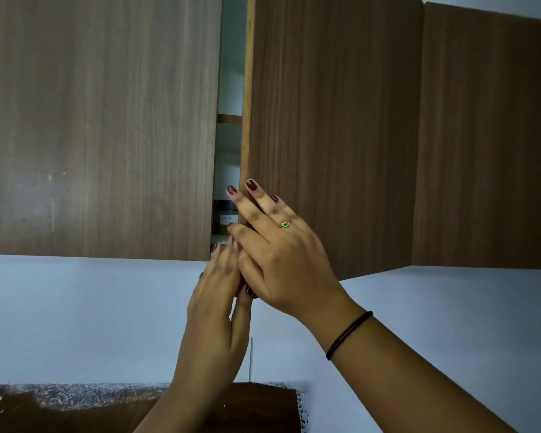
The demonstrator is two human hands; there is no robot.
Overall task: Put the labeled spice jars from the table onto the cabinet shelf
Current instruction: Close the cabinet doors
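Note:
A wall cabinet fills the upper view, its left door (100,120) and right door (331,120) nearly closed with a narrow gap between them. Through the gap I see a spice jar (226,218) with a dark lid and a white label, standing on the bottom shelf. My right hand (281,260) lies with straight fingers against the inner edge of the right door. My left hand (214,307) points upward just below it, its fingertips at the cabinet's bottom edge by the gap. Neither hand holds a jar.
A white container (231,176) stands behind the jar, and an upper shelf board (229,118) crosses the gap. A third door panel (481,135) is at the right. A pale wall (75,307) lies below the cabinet, and a dark speckled counter (75,407) runs along the bottom.

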